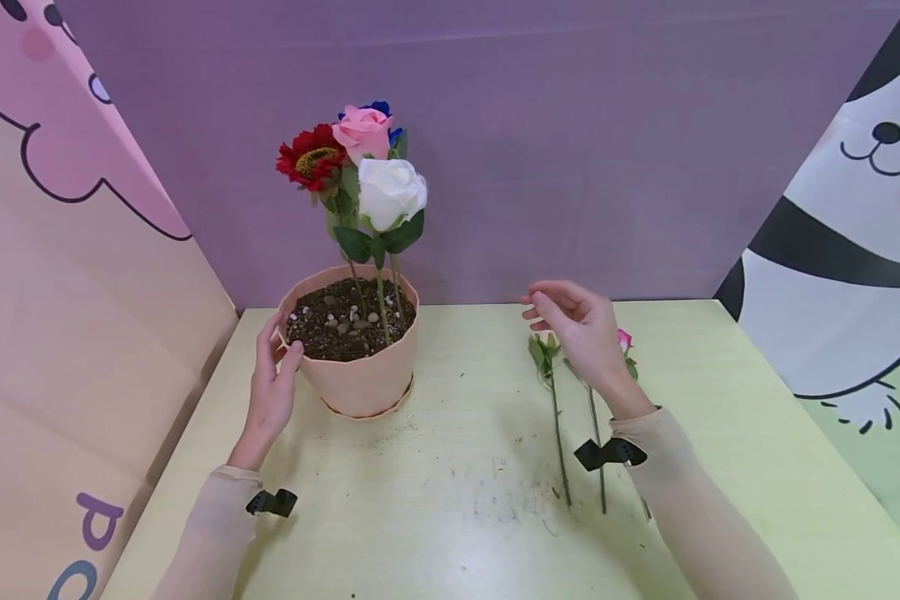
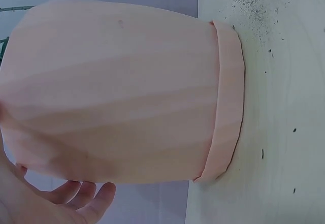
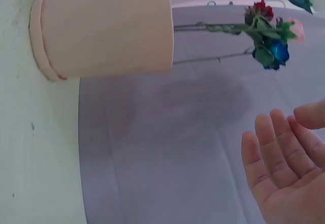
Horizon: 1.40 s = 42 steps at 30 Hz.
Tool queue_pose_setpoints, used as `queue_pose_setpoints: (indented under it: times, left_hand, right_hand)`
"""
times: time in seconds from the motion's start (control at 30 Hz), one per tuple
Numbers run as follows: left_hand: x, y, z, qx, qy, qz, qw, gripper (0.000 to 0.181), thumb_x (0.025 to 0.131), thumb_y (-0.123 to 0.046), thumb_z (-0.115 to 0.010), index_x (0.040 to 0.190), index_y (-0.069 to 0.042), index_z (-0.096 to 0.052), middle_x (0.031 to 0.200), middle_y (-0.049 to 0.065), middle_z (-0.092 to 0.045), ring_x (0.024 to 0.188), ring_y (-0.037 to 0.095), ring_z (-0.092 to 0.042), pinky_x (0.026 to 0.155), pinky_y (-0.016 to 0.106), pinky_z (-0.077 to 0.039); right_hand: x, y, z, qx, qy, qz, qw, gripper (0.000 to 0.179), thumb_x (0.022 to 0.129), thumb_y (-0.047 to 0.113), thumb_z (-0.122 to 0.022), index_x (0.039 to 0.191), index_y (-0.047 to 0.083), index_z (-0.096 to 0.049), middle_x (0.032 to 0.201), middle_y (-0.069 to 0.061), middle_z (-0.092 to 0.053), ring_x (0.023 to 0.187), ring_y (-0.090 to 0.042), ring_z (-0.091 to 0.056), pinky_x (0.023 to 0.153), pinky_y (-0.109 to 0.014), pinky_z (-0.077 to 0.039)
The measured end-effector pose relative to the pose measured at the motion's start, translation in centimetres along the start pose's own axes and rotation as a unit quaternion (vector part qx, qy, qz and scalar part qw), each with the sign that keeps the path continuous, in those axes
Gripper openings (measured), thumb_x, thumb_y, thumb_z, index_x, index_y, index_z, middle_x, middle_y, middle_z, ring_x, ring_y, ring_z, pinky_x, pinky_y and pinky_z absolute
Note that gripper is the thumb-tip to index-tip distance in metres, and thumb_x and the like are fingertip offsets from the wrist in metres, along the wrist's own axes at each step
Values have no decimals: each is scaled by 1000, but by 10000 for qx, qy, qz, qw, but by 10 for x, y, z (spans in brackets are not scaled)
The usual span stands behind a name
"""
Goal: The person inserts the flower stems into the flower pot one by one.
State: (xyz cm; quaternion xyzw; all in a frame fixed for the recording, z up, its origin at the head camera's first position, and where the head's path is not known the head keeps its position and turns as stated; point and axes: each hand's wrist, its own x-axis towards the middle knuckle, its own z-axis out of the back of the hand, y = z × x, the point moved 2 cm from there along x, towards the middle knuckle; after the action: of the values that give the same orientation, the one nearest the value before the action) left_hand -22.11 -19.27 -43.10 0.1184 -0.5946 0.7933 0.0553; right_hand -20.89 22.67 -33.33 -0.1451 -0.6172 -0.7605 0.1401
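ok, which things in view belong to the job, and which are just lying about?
Likely the job:
pale pink round pot
dark crumbly soil inside
upright red flower, pink rose, white rose, blue flower
loose green-stemmed flowers on the pale yellow tabletop

Just about:
scattered dark specks
plain purple backdrop
printed black-and-white panda

pot [image 1: 360,387]: smooth, matt, plastic-looking | soil [image 1: 311,333]: rough, crumbly | backdrop [image 1: 570,150]: creased matt cloth | table [image 1: 468,442]: smooth, faint sheen

The pot [image 1: 356,387] (peach-pink) holds four flowers [image 1: 392,193].
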Motion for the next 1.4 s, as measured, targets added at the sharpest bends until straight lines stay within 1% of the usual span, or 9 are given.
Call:
queue_pose_setpoints:
  times: [0.2, 0.47, 0.57, 0.7, 0.8, 0.97, 1.1, 1.27, 1.4]
  left_hand:
    - [-1, 0, -1, -23, 29, -12, 10000, 63, 115, -32, -45, 171, -27, -17, 172, 23, -28, 152, 44, -35, 123, 66, -31]
    - [-1, 1, -1, -83, -47, -78, 9999, 63, 115, -30, -45, 171, -26, -18, 169, 24, -32, 147, 43, -38, 120, 65, -34]
    - [-1, 1, 0, -90, -58, -98, 9999, 63, 115, -30, -45, 171, -26, -18, 170, 23, -31, 148, 43, -38, 119, 64, -35]
    - [0, 0, 1, -57, -79, -108, 9999, 63, 115, -30, -45, 172, -27, -17, 172, 21, -29, 148, 42, -38, 118, 64, -36]
    - [0, 0, 1, -58, -91, -120, 9999, 63, 115, -30, -44, 172, -26, -17, 172, 21, -29, 148, 41, -38, 117, 63, -37]
    - [0, -1, 1, -75, -85, -117, 9999, 63, 115, -30, -44, 172, -26, -17, 171, 21, -29, 147, 40, -39, 116, 60, -37]
    - [1, 0, 1, -84, -107, -120, 9998, 63, 115, -29, -45, 172, -25, -17, 170, 23, -31, 146, 41, -39, 116, 60, -37]
    - [0, 1, 2, -63, -72, -81, 9999, 64, 115, -31, -45, 172, -25, -16, 169, 24, -30, 148, 41, -38, 118, 62, -36]
    - [0, 2, 1, -62, -13, -32, 10000, 64, 115, -32, -45, 172, -26, -16, 171, 22, -28, 149, 40, -37, 120, 62, -36]
  right_hand:
    - [-16, -14, 30, -176, -304, -191, 9992, 23, 107, 18, -65, 124, 4, -72, 106, 12, -79, 91, -6, -77, 79, -23, -64]
    - [-35, -44, 73, -469, -624, -697, 9945, 23, 106, 23, -68, 123, 8, -72, 103, 15, -79, 88, -4, -78, 75, -21, -63]
    - [-43, -57, 86, -695, -645, -1003, 9904, 29, 106, 24, -68, 126, 3, -70, 101, 21, -77, 86, -2, -76, 74, -20, -63]
    - [-54, -75, 101, -1046, -530, -1466, 9822, 45, 107, 28, -66, 136, -7, -64, 99, 29, -73, 84, 3, -74, 74, -21, -63]
    - [-62, -92, 110, -1205, -387, -1843, 9747, 51, 107, 28, -66, 140, -10, -60, 94, 29, -70, 83, 3, -73, 76, -25, -64]
    - [-76, -123, 122, -1176, -124, -2467, 9618, 51, 106, 22, -67, 140, -15, -57, 91, 20, -73, 82, -3, -73, 78, -28, -65]
    - [-84, -143, 128, -1198, 46, -2809, 9522, 50, 106, 20, -67, 138, -17, -58, 96, 7, -77, 82, -2, -73, 77, -26, -65]
    - [-87, -154, 129, -1387, 232, -2974, 9443, 49, 104, 18, -69, 137, -17, -59, 105, -5, -78, 83, -2, -73, 77, -26, -65]
    - [-89, -158, 129, -1723, 359, -3202, 9309, 52, 102, 22, -71, 135, -16, -61, 102, -7, -79, 80, -4, -74, 74, -26, -65]
